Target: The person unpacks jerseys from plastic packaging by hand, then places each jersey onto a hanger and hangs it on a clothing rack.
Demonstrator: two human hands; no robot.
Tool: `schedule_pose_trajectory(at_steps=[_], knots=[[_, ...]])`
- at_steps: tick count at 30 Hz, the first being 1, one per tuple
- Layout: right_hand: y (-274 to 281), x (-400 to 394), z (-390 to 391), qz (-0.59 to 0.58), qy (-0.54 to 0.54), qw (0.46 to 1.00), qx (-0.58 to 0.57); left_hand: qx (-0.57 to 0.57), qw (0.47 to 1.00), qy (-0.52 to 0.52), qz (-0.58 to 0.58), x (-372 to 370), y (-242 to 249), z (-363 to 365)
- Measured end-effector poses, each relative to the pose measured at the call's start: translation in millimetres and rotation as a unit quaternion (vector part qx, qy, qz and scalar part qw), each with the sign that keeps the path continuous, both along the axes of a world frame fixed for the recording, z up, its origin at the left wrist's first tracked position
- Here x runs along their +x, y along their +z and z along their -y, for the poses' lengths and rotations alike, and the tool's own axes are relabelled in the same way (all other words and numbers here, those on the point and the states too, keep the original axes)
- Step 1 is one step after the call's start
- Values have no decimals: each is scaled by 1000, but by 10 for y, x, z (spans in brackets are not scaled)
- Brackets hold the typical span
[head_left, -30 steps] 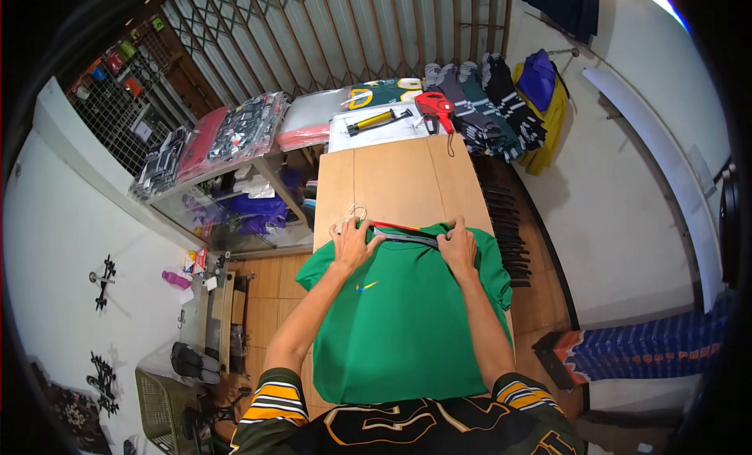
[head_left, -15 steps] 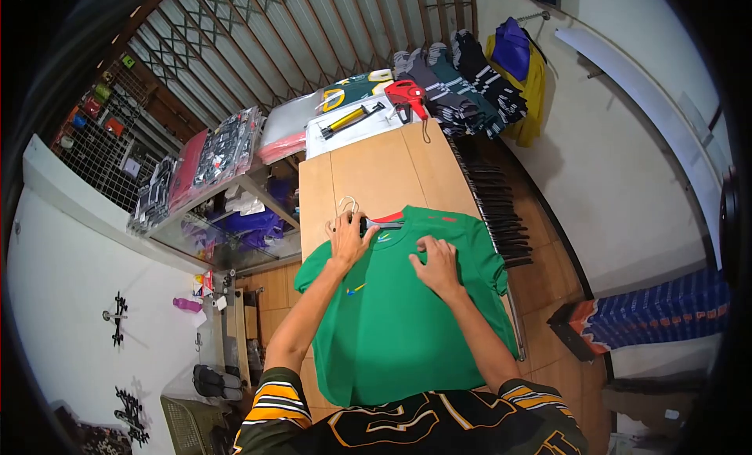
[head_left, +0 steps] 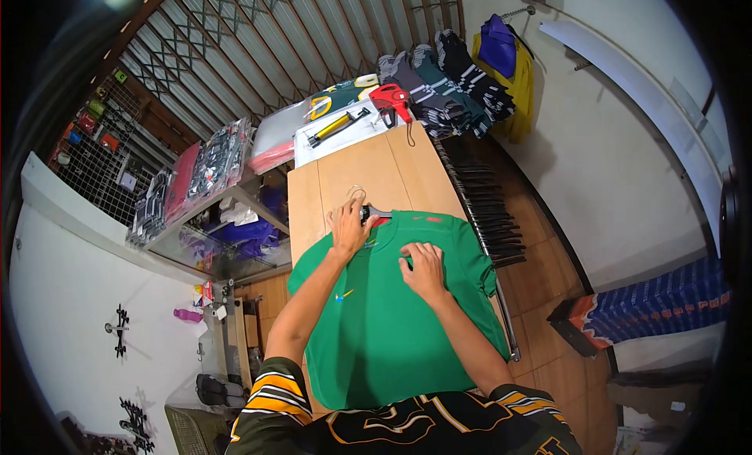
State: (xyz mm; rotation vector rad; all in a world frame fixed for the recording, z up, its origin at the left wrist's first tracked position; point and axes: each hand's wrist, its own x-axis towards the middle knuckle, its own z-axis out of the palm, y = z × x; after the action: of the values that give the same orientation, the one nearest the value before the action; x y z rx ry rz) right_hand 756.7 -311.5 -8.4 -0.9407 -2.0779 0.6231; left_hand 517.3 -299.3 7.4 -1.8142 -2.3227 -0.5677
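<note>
A green T-shirt [head_left: 376, 322] with a small yellow-and-blue logo lies spread out in front of me. A hanger [head_left: 379, 212] shows at its neckline, and its pale hook [head_left: 357, 192] sticks out beyond my fingers. My left hand [head_left: 348, 226] is closed around the hanger at the collar; part of the hanger is hidden by the hand and the cloth. My right hand [head_left: 424, 270] rests over the upper chest of the shirt, fingers loosely bent and thumb apart, with nothing visible in it.
Beneath the shirt is a wooden tabletop [head_left: 368, 169]. A red tape dispenser [head_left: 390, 101] and a yellow hand pump [head_left: 333, 129] lie at its far end. Bagged clothes [head_left: 221, 159] cover a glass case at left. Dark hangers [head_left: 489, 212] line the right side; socks hang behind.
The view has shifted slightly. My left hand has closed in on the hanger at the collar, and less of the collar opening shows. My right hand stays over the chest, its fingers a little more bent.
</note>
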Motion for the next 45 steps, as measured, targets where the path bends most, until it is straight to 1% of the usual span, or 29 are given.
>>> schedule_pose_trajectory(at_steps=[2,3,5,6,11,13,15,16,18,19,20,21,22,23,25,26,28,29,31,32,33,35,39,43,45], knots=[[10,2,2,-4,2,1000,1,-11,999,36,33,-32,49,129],[17,4,4,-6,2,1000,2,-10,999,39,33,-83,34,202],[-2,-6,3,-11,-1,1000,8,-40,993,88,66,-201,-24,372],[-11,-14,-4,-14,-7,1000,14,-46,991,103,73,-187,39,484],[-53,-37,-22,-5,-7,1000,10,-2,988,141,60,-416,-166,949],[-60,-40,-21,1,-8,1000,15,-4,995,101,0,-484,-185,1087],[-58,-28,-34,2,-2,1000,-8,-3,994,111,16,-498,-182,1140],[-55,-18,-43,0,0,1000,-1,-6,993,115,32,-499,-160,1155],[-12,14,-51,-21,14,998,-66,12,993,113,32,-451,-109,1213],[35,34,-74,-23,15,998,-59,24,993,109,33,-422,-67,1235],[73,75,-83,-53,5,998,-29,54,993,99,27,-393,-31,1266],[139,133,-68,-81,-4,997,-1,59,993,99,27,-361,33,1303],[286,200,-54,-54,-22,998,37,82,992,88,23,-320,125,1351],[439,243,-31,-54,-21,997,41,105,991,77,19,-282,220,1409],[770,323,25,-6,-136,978,161,130,990,58,16,-181,458,1548],[905,350,39,-7,-136,977,166,151,988,38,12,-132,596,1621],[1120,418,59,28,-165,951,259,162,986,24,11,-8,874,1781],[1171,469,47,27,-168,949,264,167,986,9,11,56,1014,1867],[1263,582,62,9,-23,980,199,179,984,-8,5,176,1272,2057],[1307,613,114,-12,-33,977,211,185,982,-21,1,241,1376,2153],[1399,677,223,-8,-37,976,212,187,982,-26,4,299,1462,2259],[1669,862,537,-29,-24,982,184,219,974,-58,5,384,1611,2474],[1933,1227,1137,-42,-61,971,227,234,966,-108,36,593,1913,2945],[2132,1606,1822,-49,-108,960,253,243,957,-140,81,847,2037,3387],[2161,1809,2173,-37,-140,958,246,247,952,-158,92,1037,2068,3619]])
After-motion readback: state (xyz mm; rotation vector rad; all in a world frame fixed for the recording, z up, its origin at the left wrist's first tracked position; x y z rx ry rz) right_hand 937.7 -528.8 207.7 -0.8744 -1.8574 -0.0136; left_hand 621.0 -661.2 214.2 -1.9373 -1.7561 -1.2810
